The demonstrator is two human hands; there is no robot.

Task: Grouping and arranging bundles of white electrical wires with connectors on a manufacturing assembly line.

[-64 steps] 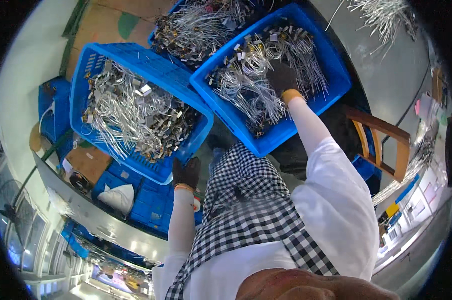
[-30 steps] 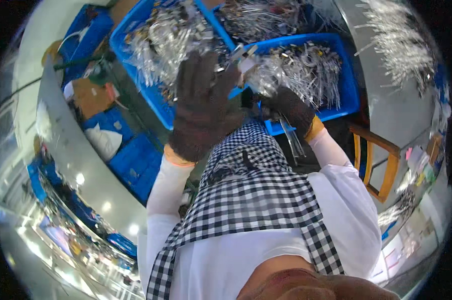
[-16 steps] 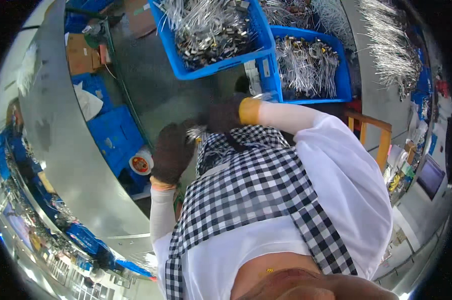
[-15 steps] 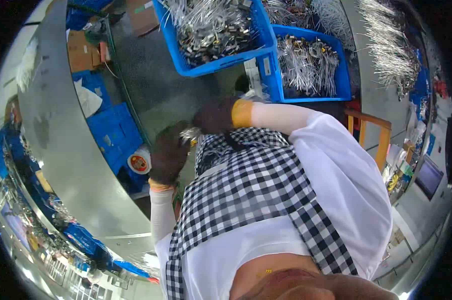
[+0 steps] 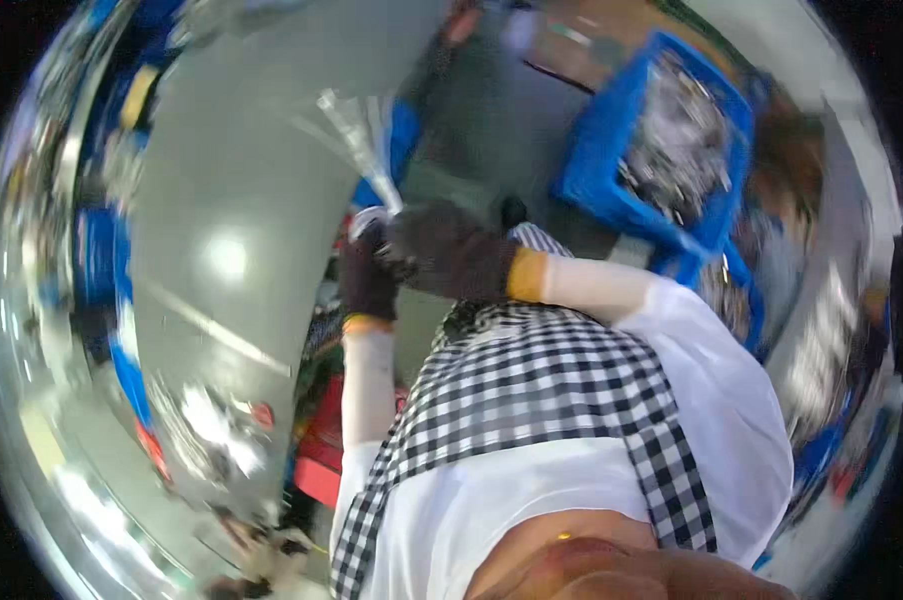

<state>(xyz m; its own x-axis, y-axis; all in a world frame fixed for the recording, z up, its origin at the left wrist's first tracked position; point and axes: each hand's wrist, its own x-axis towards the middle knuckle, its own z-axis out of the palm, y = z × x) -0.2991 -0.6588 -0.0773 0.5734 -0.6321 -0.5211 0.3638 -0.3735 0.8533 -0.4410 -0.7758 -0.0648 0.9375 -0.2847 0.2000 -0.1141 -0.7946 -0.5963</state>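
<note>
Both my hands wear dark brown gloves with orange cuffs, and they meet in front of my checked apron. A bundle of thin whitish wires (image 5: 356,145), blurred by motion, sticks up and to the left from between them. My right hand (image 5: 453,250) is closed around the lower part of this bundle. Pressed against it, my left hand (image 5: 369,278) is also closed at the bundle's base; its fingertips are partly hidden. The lower ends of the wires are covered by the gloves.
A grey metal table (image 5: 241,170) lies to my left, with a heap of shiny wires (image 5: 206,430) on its near part. Right of centre, a blue crate (image 5: 596,165) holds many wired parts. Beneath the table's edge is a red box (image 5: 321,450).
My view has turned toward the left-hand table, so the blue crates now appear farther right. My hands have come together, and the wire bundle now points up over the table's edge.
</note>
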